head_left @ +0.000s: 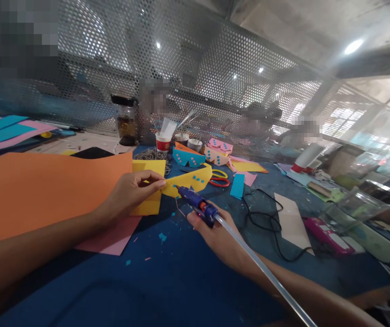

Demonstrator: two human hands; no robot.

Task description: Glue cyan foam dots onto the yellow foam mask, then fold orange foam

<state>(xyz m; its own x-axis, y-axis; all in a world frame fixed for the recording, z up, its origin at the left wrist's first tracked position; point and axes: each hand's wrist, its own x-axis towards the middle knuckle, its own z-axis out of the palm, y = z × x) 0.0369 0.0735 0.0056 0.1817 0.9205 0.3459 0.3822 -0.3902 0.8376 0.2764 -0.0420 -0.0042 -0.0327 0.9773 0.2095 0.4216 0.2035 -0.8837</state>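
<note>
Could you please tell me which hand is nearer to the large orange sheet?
Left. The left hand overlaps the right edge of the orange sheet in this view; the right hand, holding the glue gun, is farther right, clear of the sheet.

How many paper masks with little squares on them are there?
4: the yellow mask in the left hand; the blue mask, peach mask and pink mask farther back. More may be hidden behind them.
</note>
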